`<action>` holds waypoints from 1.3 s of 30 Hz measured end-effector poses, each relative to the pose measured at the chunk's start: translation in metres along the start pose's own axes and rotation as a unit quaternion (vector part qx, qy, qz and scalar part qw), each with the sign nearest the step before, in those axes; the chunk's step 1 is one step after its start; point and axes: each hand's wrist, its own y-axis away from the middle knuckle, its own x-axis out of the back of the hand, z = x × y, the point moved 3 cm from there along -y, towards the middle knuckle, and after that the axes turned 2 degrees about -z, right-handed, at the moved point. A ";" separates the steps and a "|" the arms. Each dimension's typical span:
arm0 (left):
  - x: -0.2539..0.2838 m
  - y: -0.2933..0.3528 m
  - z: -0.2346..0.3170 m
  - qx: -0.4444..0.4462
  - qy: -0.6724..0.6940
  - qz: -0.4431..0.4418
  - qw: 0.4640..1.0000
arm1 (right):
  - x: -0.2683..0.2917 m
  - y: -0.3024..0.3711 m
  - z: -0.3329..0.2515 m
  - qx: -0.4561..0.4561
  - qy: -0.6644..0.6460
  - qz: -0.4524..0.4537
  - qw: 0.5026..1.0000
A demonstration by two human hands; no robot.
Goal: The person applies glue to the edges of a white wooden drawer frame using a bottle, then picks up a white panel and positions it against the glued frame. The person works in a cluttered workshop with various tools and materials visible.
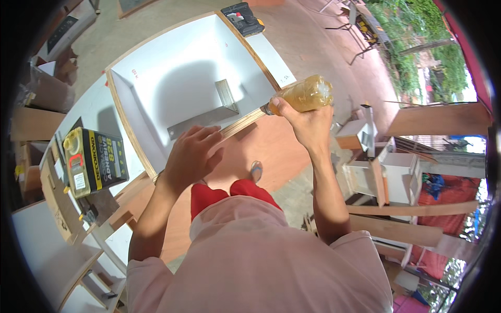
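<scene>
Bottle of yellowish liquid (pixel 315 94), tipped sideways in closed grip of R hand (pixel 311 125), neck at R end of near edge (pixel 243 122) of white box (pixel 182 47). L hand (pixel 189 159) loosely open nr same edge; can't tell if touching. Prob. applying glue along edge; next likely calls for steady squeeze, slow draw twd L. Farther out: adhesive can (pixel 110 159) on L, battery (pixel 242 19) by far R corner.

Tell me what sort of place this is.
Probably a woodworking or furniture workshop, judging by the white, plywood-edged rectangular box, the long brown wooden boards and the yellow-and-black rectangular can.
</scene>
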 end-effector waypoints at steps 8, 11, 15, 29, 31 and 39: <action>0.013 0.019 -0.033 0.059 0.192 0.074 0.977 | -0.047 -0.004 -0.016 -0.076 0.092 0.003 0.993; 0.018 0.015 -0.036 0.100 0.198 0.109 0.969 | -0.064 0.005 -0.028 -0.053 0.128 0.010 0.990; 0.014 0.018 -0.041 0.129 0.172 0.116 0.970 | -0.063 0.004 -0.031 0.029 0.220 -0.014 0.975; 0.006 0.008 -0.044 0.191 0.184 0.133 0.955 | -0.037 -0.022 -0.007 -0.067 0.083 -0.023 0.994; 0.006 0.008 -0.045 0.195 0.173 0.134 0.956 | -0.047 -0.015 -0.008 -0.013 0.086 -0.041 0.995; 0.010 0.004 -0.040 0.226 0.127 0.144 0.955 | -0.022 -0.040 0.017 -0.129 0.097 -0.053 0.985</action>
